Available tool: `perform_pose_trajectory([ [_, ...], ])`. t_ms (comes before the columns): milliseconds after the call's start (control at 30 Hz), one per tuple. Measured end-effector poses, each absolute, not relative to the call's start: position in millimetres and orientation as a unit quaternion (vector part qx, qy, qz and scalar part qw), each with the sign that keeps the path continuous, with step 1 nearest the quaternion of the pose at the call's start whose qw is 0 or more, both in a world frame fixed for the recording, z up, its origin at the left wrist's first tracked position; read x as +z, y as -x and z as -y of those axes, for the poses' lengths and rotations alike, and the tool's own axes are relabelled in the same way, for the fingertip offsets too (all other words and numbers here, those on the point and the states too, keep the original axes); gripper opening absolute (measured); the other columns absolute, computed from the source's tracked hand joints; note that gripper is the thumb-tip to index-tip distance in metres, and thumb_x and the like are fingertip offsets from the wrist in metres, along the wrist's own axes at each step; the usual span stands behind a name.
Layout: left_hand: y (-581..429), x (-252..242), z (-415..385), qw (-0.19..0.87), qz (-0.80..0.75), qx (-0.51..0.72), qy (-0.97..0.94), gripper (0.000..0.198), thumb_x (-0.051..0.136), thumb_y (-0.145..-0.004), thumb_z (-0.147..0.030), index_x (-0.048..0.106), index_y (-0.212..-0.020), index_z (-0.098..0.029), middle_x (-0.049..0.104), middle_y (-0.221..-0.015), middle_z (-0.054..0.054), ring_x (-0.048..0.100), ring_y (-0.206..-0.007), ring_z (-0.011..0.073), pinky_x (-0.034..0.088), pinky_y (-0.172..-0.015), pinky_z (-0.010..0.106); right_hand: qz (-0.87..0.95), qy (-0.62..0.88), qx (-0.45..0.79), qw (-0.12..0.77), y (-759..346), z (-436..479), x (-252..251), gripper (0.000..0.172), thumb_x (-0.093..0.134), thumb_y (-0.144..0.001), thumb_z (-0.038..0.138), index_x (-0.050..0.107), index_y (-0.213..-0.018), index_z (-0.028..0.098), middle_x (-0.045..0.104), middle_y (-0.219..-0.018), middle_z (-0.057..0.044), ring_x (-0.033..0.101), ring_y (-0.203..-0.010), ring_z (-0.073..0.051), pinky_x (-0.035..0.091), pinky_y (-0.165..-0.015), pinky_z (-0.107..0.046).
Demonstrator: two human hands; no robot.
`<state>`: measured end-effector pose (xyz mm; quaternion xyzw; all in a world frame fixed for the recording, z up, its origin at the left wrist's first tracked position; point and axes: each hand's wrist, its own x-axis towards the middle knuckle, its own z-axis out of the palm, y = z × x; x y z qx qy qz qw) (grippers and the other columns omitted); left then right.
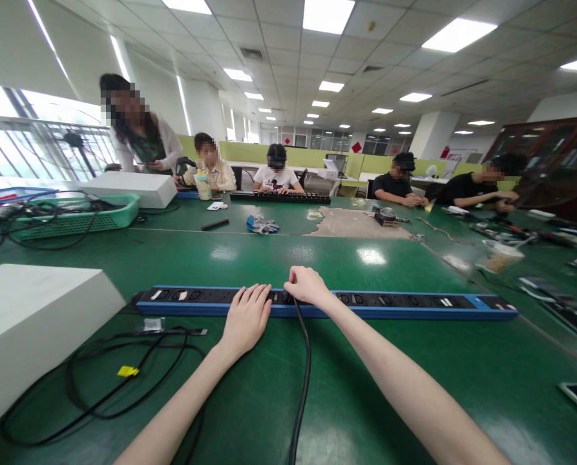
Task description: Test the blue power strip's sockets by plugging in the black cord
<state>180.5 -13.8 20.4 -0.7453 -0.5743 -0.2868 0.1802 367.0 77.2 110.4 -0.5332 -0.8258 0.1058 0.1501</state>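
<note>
The strip (pixel 389 309) lies left to right across the green table (pixel 404 361), just beyond the forearms. The left hand (pixel 247 316) rests palm down on it, left of the middle — fingers extended and close together, gripping nothing. Just to its right, the right hand (pixel 307 284) has thumb and fingers pinched on what looks like a plug (pixel 287 296) at the strip's sockets; the fingers cover too much to tell how far in it sits. Its cord (pixel 304 374) runs down to the near edge.

A sideways pull on the cord could tilt the plug, or a crooked push could bind it; if the left hand pressed too lightly, the strip might slide — more so with a hard shove.

White labels (pixel 445 302) mark both ends of the strip, and a yellow tag (pixel 128 371) hangs on the coiled cable (pixel 104 396) at near left; no brand or writing on them can be read.
</note>
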Motion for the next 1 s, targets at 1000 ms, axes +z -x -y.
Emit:
perform_pose_trajectory([
  [1000,-183.2,18.1,7.9,0.198,0.579,-0.264,0.746,0.046,0.041,-0.104,-0.033,0.055,-0.147,-0.023,0.062,-0.145,0.01,0.054,-0.135,0.029,0.032,-0.12,0.052,0.841,0.527,0.025,0.121,-348.9,-36.8,109.1,0.018,0.05,-0.094,0.025,0.059,-0.109,0.021,0.073,-0.104,-0.011,0.072,-0.097,-0.027,0.051,-0.08,-0.034],
])
